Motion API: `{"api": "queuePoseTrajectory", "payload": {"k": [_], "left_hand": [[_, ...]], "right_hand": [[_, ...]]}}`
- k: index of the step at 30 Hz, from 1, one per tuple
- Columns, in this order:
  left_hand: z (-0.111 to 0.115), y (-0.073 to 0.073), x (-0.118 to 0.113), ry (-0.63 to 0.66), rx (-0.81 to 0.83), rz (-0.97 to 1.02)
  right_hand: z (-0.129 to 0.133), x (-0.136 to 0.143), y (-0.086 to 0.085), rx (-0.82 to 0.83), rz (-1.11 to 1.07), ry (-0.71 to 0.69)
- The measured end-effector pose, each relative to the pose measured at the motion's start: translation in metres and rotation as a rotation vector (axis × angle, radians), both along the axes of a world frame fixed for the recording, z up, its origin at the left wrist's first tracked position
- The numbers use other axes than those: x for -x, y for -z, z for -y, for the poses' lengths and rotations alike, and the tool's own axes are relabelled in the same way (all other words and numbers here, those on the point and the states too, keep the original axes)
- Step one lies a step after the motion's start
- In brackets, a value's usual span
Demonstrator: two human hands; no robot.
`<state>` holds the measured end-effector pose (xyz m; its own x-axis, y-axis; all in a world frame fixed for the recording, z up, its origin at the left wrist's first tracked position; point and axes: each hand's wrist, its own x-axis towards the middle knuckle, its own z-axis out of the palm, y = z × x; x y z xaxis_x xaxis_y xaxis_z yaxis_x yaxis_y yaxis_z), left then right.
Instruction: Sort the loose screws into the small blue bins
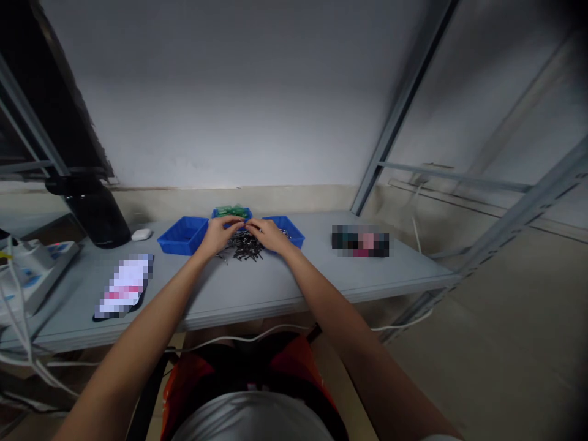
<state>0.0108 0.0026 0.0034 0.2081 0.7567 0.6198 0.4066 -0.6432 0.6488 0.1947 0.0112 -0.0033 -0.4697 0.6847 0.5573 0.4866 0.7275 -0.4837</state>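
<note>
My left hand [220, 234] and my right hand [267, 234] meet fingertip to fingertip, both pinched closed, over a pile of dark screw-like pieces [248, 246]. Whatever is between the fingertips is too small to make out. Just behind them stands a blue bin [250, 212] holding green pieces [229, 211]. To the right, partly covered by my right hand, a second blue bin [296, 236] contains small metallic parts. Left of my left hand is a third blue bin [177, 247] with a little something dark at its bottom.
On the left lie a phone [124, 285], a white earbud case [141, 234], a black bottle [98, 211] and a white power strip [43, 285] with cables. A blurred-out object [361, 241] rests at right. Metal shelf posts [399, 110] frame the grey table [257, 294]; a wall stands behind.
</note>
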Motion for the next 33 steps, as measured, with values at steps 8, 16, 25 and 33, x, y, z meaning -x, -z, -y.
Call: {"api": "queuePoseTrajectory", "payload": {"k": [8,16,25,33], "left_hand": [[-0.0023,0.0035,-0.0001,0.021,0.002,0.036],[-0.0013,0.0033,0.0019,-0.021,-0.047,-0.15],[0.0002,0.0025,0.0018,-0.04,-0.04,-0.207],[-0.0013,0.003,0.0029,-0.037,-0.032,-0.226]], "right_hand": [[-0.0004,0.0019,0.0015,0.0,0.013,-0.014],[-0.0011,-0.002,-0.0004,0.005,-0.061,0.029],[-0.002,-0.0037,0.0021,0.029,0.021,-0.021],[-0.0023,-0.0045,0.0014,0.026,-0.009,0.01]]}}
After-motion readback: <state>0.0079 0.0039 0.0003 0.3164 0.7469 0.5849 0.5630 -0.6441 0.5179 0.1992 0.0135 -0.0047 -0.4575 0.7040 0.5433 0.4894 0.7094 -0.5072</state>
